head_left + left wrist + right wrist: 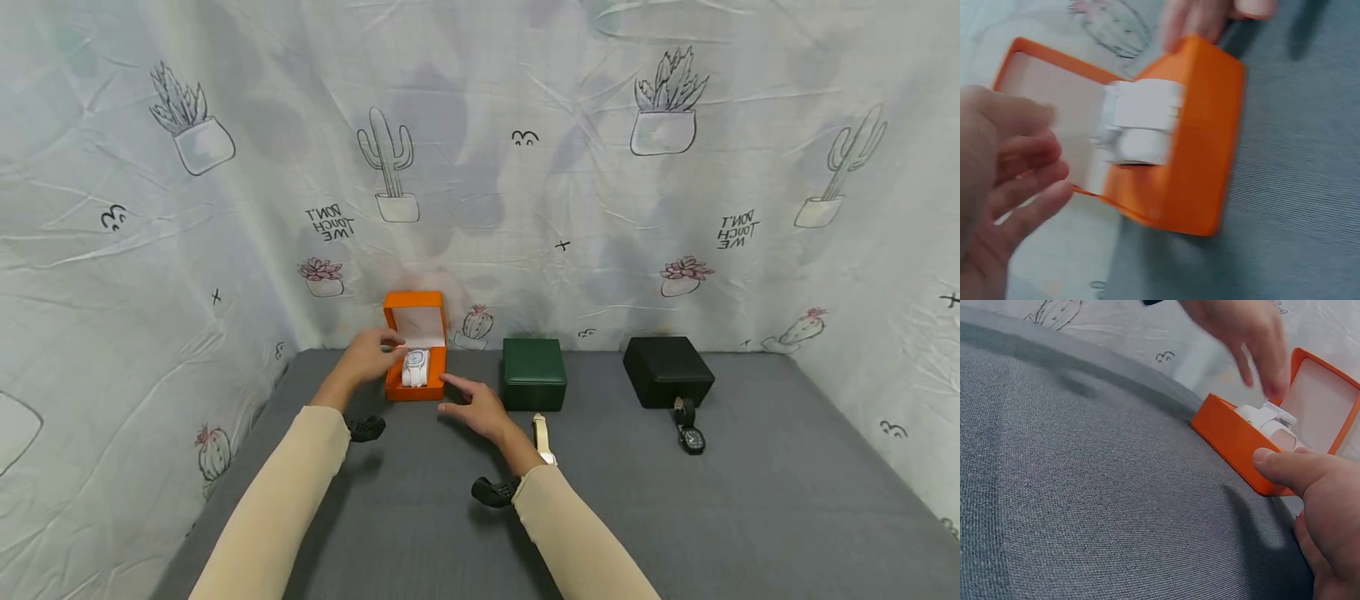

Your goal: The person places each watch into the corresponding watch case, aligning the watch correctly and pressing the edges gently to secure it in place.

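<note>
Apparently light and easily scratched, the white watch (416,367) inside the orange box (414,392) seems best pinched by its sides; my left hand (367,357) has fingers apart over the box's left edge, my right hand (482,410) straight fingers against its right.

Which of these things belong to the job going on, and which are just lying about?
In the job, it seems:
orange box
white watch inside it

Apparently lying about:
green box
black box
black watch
pale-strapped watch
</note>
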Motion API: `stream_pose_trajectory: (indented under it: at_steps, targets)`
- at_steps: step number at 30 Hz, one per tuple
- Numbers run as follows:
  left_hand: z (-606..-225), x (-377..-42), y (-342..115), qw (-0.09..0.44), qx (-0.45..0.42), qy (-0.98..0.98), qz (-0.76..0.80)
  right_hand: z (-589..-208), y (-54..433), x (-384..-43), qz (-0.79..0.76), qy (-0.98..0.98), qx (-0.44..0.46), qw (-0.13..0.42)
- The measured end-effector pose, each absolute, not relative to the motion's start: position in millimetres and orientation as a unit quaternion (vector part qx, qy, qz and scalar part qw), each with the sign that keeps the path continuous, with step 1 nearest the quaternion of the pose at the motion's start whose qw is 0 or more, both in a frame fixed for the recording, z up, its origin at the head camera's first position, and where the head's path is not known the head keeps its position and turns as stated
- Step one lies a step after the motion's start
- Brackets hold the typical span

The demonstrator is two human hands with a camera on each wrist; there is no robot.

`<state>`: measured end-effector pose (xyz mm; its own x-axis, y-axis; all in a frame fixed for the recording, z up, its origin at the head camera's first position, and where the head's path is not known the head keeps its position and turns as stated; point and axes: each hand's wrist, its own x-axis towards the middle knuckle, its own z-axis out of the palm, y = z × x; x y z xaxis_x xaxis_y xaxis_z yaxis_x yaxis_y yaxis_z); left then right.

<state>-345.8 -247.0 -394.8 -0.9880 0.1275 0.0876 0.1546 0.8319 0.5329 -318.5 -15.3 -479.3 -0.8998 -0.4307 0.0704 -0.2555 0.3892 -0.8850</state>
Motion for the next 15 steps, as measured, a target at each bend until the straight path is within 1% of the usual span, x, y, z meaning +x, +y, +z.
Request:
stream_pose_trajectory:
  at_steps: [4, 5, 7, 10, 15]
  targets:
    - [-373.9, -351.3, -246.4, 0.143, -0.066, -0.946, -0.282, -481.0, -14.3, -318.4, -0.513, 0.830, -0.204, 0.079]
    - [-368.8, -353.2, -245.7, 0.165, -0.063, -0.944, -0.278, -481.2, -14.1, -318.4, -0.511, 0.831, -0.204, 0.078]
    - [-359.2, -356.9, -243.8, 0.195, -0.063, -0.944, -0.258, -481.7, -13.5, -318.4, -0.510, 0.832, -0.206, 0.076]
    - [-349.0, -363.4, -240.7, 0.197, -0.062, -0.952, -0.224, -481.7, -13.4, -318.2, -0.510, 0.831, -0.210, 0.076]
    - [-340.2, -371.2, -236.1, 0.148, -0.065, -0.970, -0.183, -481.8, -14.8, -317.9, -0.513, 0.827, -0.218, 0.071]
